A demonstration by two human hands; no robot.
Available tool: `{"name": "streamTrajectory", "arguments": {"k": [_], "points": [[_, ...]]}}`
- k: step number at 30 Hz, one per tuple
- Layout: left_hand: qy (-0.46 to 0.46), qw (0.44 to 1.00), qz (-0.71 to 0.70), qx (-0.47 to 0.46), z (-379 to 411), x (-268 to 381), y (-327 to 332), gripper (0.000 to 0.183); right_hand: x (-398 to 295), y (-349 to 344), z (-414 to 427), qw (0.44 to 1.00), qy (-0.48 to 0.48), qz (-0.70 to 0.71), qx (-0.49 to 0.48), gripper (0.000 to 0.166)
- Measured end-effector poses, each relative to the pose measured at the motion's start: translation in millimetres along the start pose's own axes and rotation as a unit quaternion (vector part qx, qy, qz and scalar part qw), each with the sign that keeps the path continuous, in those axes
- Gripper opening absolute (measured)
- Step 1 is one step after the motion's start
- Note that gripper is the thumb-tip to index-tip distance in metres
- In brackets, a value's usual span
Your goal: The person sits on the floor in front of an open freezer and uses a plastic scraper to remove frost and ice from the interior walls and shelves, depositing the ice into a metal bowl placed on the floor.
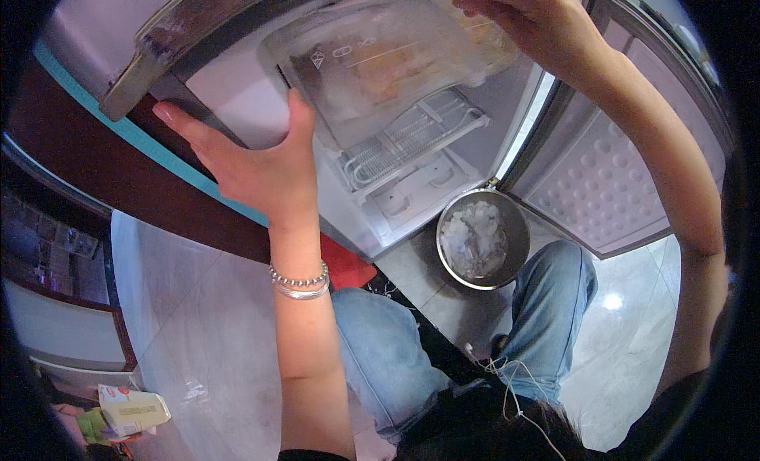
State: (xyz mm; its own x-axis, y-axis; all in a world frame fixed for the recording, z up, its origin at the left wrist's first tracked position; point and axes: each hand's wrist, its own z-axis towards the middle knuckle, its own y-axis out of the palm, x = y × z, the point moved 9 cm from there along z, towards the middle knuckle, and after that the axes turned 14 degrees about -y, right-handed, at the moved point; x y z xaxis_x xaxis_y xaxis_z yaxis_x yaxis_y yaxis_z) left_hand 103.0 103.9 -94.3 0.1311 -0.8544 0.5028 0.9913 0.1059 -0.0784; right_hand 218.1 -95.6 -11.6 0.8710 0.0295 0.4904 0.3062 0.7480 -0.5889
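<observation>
A frosted, translucent freezer drawer (pixel 380 75) with food dimly visible behind its front is tilted in the upper part of the open freezer. My left hand (pixel 267 164) is spread at the freezer's left edge, its thumb tip by the drawer's left side; it holds nothing that I can see. At the top, my right hand (pixel 522 21) has curled fingers against the drawer's upper right part; its grip is partly cut off by the picture's edge. Below the drawer, a white wire rack (pixel 415 140) shows inside the freezer. A round metal pot (pixel 523 247) holding chunks of ice stands on the floor.
The freezer door (pixel 599 182) stands open on the right, its lining dimpled. My knees in jeans flank the pot's near side. A red object (pixel 347 264) lies by the freezer's base, and thin white cables hang over my lap. Packages (pixel 133 409) sit at lower left.
</observation>
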Motion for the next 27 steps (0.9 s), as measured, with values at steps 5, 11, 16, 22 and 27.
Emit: {"name": "streamTrajectory", "arguments": {"k": [5, 11, 16, 22, 27], "points": [[0.009, 1.000, 0.005, 0.000, 5.8, -3.4, -4.8, 0.116, 8.4, 10.5, 8.8, 0.994, 0.047, -0.086, -0.053, 0.014], [0.006, 1.000, 0.020, 0.011, 1.2, -0.8, -4.1, 0.114, 23.5, -16.7, -13.8, 0.968, 0.205, -0.047, -0.136, 0.017], [-0.024, 1.000, -0.001, -0.008, -3.0, 1.2, -0.5, 0.112, 13.2, -13.2, -17.4, 0.993, 0.100, -0.064, -0.014, 0.015], [-0.023, 1.000, 0.003, -0.003, -2.2, -0.4, -0.5, 0.110, 42.9, -26.4, -55.4, 0.967, 0.112, -0.217, -0.066, 0.016], [-0.007, 1.000, -0.008, 0.005, -5.2, 2.6, 0.1, 0.110, 74.4, -63.8, -115.2, 0.934, 0.251, -0.195, -0.164, 0.012]]}}
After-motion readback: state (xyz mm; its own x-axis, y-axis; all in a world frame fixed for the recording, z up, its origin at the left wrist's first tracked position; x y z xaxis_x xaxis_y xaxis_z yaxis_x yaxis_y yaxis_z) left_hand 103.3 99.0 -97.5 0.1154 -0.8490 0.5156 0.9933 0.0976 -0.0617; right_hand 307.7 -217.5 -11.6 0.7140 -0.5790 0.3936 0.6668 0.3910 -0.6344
